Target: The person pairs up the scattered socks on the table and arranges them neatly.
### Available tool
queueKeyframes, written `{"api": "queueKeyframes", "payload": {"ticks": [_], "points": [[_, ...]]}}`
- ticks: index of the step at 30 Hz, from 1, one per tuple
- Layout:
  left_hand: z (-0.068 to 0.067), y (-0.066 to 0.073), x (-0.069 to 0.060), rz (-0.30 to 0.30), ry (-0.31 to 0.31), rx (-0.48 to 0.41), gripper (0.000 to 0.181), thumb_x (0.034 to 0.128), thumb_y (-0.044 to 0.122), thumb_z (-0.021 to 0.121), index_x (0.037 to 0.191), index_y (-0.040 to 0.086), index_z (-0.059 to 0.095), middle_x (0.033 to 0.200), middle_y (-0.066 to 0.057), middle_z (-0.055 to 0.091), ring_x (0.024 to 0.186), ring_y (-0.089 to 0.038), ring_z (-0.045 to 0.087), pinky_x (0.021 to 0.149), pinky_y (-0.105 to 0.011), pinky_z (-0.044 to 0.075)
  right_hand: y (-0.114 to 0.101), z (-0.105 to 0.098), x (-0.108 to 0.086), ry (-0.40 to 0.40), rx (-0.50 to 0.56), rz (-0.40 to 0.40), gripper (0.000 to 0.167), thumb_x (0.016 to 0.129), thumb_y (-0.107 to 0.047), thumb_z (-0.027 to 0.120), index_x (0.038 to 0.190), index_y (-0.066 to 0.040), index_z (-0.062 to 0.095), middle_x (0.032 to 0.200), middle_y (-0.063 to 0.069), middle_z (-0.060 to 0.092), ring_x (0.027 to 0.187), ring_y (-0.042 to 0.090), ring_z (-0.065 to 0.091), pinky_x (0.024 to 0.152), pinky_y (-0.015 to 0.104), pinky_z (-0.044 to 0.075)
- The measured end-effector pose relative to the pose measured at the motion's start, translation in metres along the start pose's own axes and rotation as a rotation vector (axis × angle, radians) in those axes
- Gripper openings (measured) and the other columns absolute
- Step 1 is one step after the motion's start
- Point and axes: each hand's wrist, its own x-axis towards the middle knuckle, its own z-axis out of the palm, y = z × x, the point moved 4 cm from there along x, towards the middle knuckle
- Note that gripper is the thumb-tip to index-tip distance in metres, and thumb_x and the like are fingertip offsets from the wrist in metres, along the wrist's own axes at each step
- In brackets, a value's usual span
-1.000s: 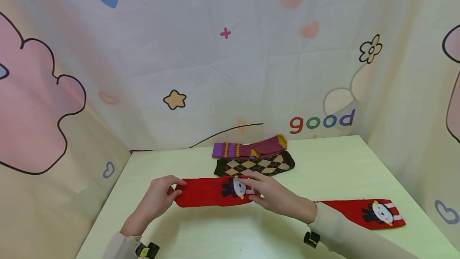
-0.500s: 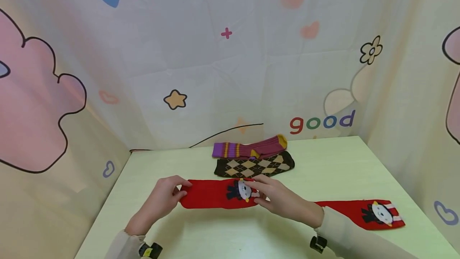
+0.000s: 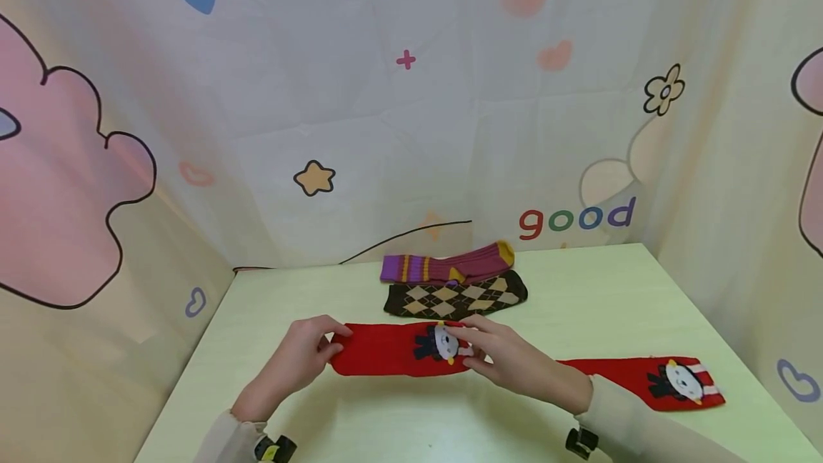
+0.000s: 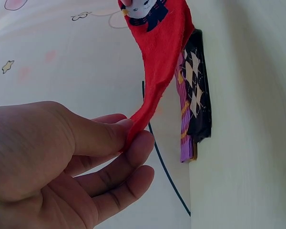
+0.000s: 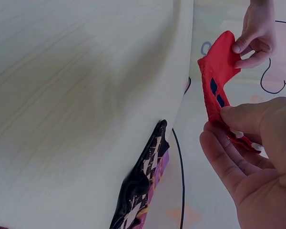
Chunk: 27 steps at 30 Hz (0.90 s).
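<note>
A red sock (image 3: 379, 350) with a white animal face and dark bow is stretched between both hands, lifted above the table. My left hand (image 3: 301, 357) pinches its plain end; in the left wrist view the thumb presses it against the fingers (image 4: 139, 147). At the patterned end, my right hand (image 3: 514, 363) pinches it beside the face, as the right wrist view also shows. A matching red sock (image 3: 669, 381) lies flat at the table's right, partly behind the right forearm.
A brown argyle sock (image 3: 456, 296) lies toward the back of the pale table (image 3: 289, 299). Just behind it rests a purple and maroon sock (image 3: 450, 266) with yellow toe and heel. A printed curtain (image 3: 360, 106) hangs behind and along the sides.
Both hands have shifted slightly right and a little toward me, carrying the stretched red sock with them. The grips look the same, and the socks on the table stay put.
</note>
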Motion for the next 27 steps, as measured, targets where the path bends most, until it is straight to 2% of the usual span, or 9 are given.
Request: {"api": "queueKeyframes", "payload": {"ticks": [9,17,27], "points": [[0.007,0.004,0.001,0.041,-0.007,0.005,0.026,0.0845,-0.009,0.078,0.106,0.006,0.078,0.104,-0.005,0.074,0.076,-0.012,0.064,0.063,-0.019,0.055,0.001,-0.002,-0.010,0.013,0.025,0.009,0.049,0.089,-0.001,0.078,0.136,-0.002,0.064,0.123,0.010,0.061,0.080,-0.001,0.060,0.069,0.017,0.055],[0.012,0.009,0.002,0.052,-0.011,-0.033,0.026,0.0855,-0.010,0.076,0.106,0.005,0.078,0.104,-0.006,0.073,0.068,-0.008,0.062,0.061,-0.019,0.055,0.007,-0.002,-0.019,0.050,0.029,0.008,0.047,0.090,-0.004,0.078,0.135,-0.001,0.065,0.120,0.010,0.061,0.079,-0.002,0.060,0.068,0.017,0.055],[0.022,0.011,0.006,0.057,-0.024,-0.031,0.026,0.0860,-0.006,0.078,0.109,0.006,0.078,0.106,-0.005,0.074,0.074,-0.012,0.063,0.063,-0.019,0.055,0.014,-0.005,-0.029,0.067,0.055,0.049,0.045,0.090,-0.006,0.079,0.133,-0.001,0.067,0.121,0.012,0.063,0.079,-0.002,0.060,0.068,0.017,0.056]]}}
